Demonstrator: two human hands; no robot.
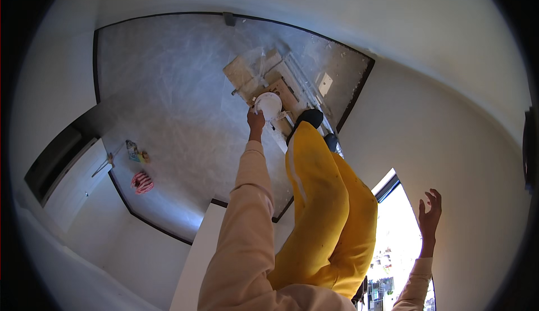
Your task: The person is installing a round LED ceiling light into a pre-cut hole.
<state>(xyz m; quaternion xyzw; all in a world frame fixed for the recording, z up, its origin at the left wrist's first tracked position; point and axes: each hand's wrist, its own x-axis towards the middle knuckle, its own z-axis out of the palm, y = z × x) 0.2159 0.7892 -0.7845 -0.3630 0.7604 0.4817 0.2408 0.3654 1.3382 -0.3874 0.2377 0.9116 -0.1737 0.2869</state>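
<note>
My left hand [256, 121] is stretched out ahead with its fingers closed on the edge of a round white disc [268, 105], which has a raised rim. Whether the disc is a lamp or a cover, I cannot tell. Off to the right, my right hand [430, 216] is raised with its fingers apart and curled slightly, holding nothing. It is nearest to the pale wall [471, 198] beside a bright window opening [393, 226].
My dark shoes [310, 118] rest on a raised stand with wooden boards [281, 89] and pale rails. Far below lies a grey floor [168, 86] with dark skirting. A white door [76, 184], a red-and-white striped bundle [142, 182] and small packages [133, 151] are at left.
</note>
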